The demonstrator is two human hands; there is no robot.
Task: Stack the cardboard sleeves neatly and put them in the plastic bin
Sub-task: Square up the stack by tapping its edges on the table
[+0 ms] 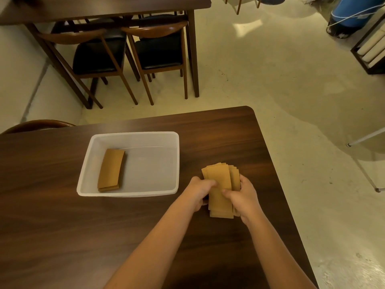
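Dark wood-grain fills most of the view: a table (62,226) with a rounded far corner, set on a pale floor, with 2 black-seated chairs (158,49) tucked under another table beyond it. On the near table sits a translucent plastic bin (133,135), and inside it, against its left side, lies a squared stack of cardboard sleeves (111,170).

Just to the right of the bin, both hands grip a second bundle of sleeves (220,178) above or on the tabletop; whether its lower edge touches the wood cannot be told. This bundle is not yet neat: its far ends fan out toward the right, several edges showing in steps.

To do this step well, the person would probably press the long sides inward with both palms and tap the short edge on the table so the fanned sleeves slide flush, keeping the squeeze light enough not to buckle the thin card. Only once the edges line up does a move to the open right half of the bin look sensible.

The left hand (200,192) is curled around the bundle's left edge, fingers clenched onto it. The right hand (243,195) wraps the right edge, thumb laid across the top sleeve. Both bare forearms reach forward, converging on the bundle.
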